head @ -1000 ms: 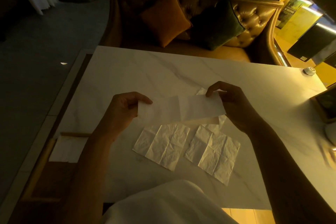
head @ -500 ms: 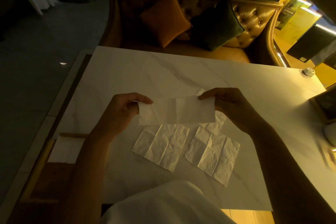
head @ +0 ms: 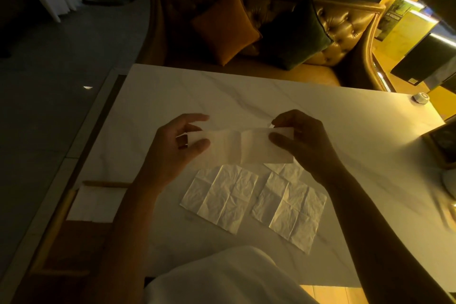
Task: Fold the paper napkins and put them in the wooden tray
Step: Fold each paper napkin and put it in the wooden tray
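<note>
A: Over the marble table (head: 320, 111) now, and the half-folded napkin (head: 241, 145) is up in the air between both hands, a long strip with a crease down its middle.

B: The right hand (head: 303, 145) has the firm hold: thumb in front, forefinger curled over the top edge, pinching the right end.

A: And the left hand (head: 177, 148)?

B: Looser. The thumb lies on the left end and the forefinger is lifted clear above it. The other fingers seem to back the paper from behind, though in this dim light I wouldn't swear to it.

A: So an end-to-end fold comes next?

B: That's my read. Bring the short ends together, match the corners before pressing, then run a thumb down the crease. It's thin tissue, so gentle tension only, or it skews or tears.

A: And where does it go?

B: Into the wooden tray (head: 106, 183) at the table's left edge, where a folded stack (head: 96, 202) lies at its far end. Two flat napkins (head: 219, 202) wait side by side just below the hands.

A: Anything to read?

B: A book (head: 392, 16) at far right carries lettering, too small to make out. No brand shows on the napkins.
</note>
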